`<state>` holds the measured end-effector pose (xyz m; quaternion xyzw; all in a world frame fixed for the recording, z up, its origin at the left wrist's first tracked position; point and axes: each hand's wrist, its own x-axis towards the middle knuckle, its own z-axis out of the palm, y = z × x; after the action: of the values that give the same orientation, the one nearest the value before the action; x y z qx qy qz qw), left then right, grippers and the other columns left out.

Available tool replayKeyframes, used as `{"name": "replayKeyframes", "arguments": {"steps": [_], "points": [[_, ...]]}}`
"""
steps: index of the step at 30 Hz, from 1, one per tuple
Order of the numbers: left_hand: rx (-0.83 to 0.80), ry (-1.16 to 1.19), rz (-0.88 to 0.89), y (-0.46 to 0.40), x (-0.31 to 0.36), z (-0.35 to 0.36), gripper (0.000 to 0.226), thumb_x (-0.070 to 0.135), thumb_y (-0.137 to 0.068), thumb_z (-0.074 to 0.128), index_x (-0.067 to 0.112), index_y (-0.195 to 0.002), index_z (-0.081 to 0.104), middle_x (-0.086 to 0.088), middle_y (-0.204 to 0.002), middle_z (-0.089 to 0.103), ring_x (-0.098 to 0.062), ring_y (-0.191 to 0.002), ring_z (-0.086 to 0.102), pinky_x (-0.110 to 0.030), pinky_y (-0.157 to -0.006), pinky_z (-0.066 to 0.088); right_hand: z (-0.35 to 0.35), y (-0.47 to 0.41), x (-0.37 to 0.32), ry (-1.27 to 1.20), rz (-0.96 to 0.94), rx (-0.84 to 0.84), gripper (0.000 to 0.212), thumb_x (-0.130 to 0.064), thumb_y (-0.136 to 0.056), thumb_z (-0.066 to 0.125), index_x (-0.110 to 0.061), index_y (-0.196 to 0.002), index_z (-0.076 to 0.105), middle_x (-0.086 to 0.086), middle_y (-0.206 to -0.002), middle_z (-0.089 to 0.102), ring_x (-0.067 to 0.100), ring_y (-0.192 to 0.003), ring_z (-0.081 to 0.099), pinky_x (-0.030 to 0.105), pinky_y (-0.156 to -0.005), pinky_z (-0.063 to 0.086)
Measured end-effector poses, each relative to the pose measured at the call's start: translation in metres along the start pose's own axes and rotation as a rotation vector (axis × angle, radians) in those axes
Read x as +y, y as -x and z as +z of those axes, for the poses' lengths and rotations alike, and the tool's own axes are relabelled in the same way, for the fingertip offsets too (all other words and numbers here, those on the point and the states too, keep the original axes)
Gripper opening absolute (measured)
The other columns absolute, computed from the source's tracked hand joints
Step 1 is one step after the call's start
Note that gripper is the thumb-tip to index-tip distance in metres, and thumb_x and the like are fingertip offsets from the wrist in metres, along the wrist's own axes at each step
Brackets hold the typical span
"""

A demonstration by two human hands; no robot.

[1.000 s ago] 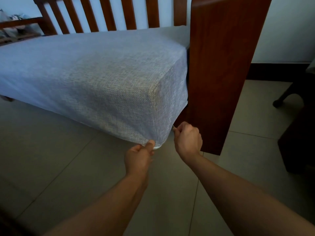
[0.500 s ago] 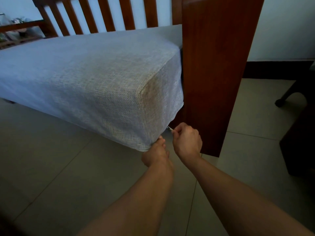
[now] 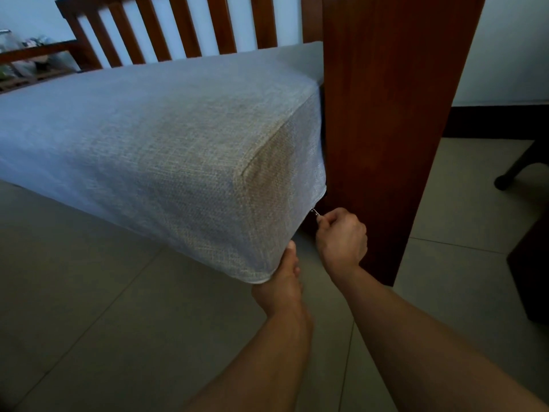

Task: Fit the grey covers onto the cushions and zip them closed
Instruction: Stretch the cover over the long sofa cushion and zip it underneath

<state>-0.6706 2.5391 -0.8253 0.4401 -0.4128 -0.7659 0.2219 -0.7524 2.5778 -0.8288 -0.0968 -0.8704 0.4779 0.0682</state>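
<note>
A long cushion in a grey woven cover [image 3: 154, 150] lies on the wooden sofa frame, its near right corner hanging over the floor. My left hand [image 3: 282, 281] grips the cover's bottom edge at that corner, its fingers hidden under the cloth. My right hand [image 3: 341, 236] is just right of the corner and pinches the small metal zip pull [image 3: 314, 212] on the cover's short side, low down next to the sofa's end panel. The zip line itself is hidden on the underside edge.
The sofa's dark wooden end panel [image 3: 392, 114] stands close behind my right hand. Wooden back slats [image 3: 178, 28] rise at the far side. Tiled floor [image 3: 104, 307] spreads below. A dark furniture leg [image 3: 514, 173] and a dark cabinet edge [image 3: 531, 272] stand at the right.
My left hand has slid right along the bottom edge to the corner. My right hand has moved back along the short side with the zip pull.
</note>
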Motion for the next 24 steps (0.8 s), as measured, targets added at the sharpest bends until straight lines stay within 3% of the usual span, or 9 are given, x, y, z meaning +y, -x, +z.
{"name": "replayKeyframes", "arguments": {"steps": [8,16,20,24], "points": [[-0.021,0.009,-0.016,-0.002,0.000,0.001,0.016,0.019,-0.075,0.078,0.015,-0.070,0.063,0.001,-0.071,0.065,-0.009,-0.066,0.058,-0.024,-0.058,0.043,0.003,-0.008,-0.013,0.035,0.098,0.078,0.013,-0.025,-0.091,0.057,-0.019,-0.099,0.066,0.012,-0.106,0.066,0.033,-0.101,0.061,0.034,-0.078,0.045],[-0.063,-0.034,-0.011,-0.002,0.004,-0.006,0.015,0.017,-0.077,0.076,0.015,-0.069,0.064,0.002,-0.070,0.066,-0.011,-0.068,0.060,-0.026,-0.059,0.045,0.002,-0.014,-0.027,0.092,0.115,0.160,0.017,-0.020,-0.091,0.057,-0.008,-0.098,0.066,0.015,-0.106,0.066,0.034,-0.099,0.062,0.036,-0.076,0.047],[-0.111,-0.086,-0.018,-0.002,0.008,-0.016,0.013,0.015,-0.076,0.076,0.015,-0.072,0.064,0.002,-0.072,0.066,-0.010,-0.070,0.060,-0.025,-0.060,0.046,0.000,-0.013,-0.024,0.066,0.077,0.096,0.018,-0.022,-0.092,0.056,-0.010,-0.101,0.067,0.014,-0.107,0.066,0.033,-0.099,0.062,0.036,-0.077,0.047],[-0.156,-0.127,0.000,-0.002,0.013,-0.027,0.017,0.011,-0.075,0.077,0.018,-0.080,0.062,0.004,-0.079,0.065,-0.010,-0.073,0.061,-0.024,-0.063,0.048,-0.011,0.001,-0.008,0.106,0.017,-0.014,0.033,-0.021,-0.092,0.057,-0.013,-0.123,0.056,0.015,-0.121,0.060,0.034,-0.111,0.056,0.037,-0.087,0.044]]}}
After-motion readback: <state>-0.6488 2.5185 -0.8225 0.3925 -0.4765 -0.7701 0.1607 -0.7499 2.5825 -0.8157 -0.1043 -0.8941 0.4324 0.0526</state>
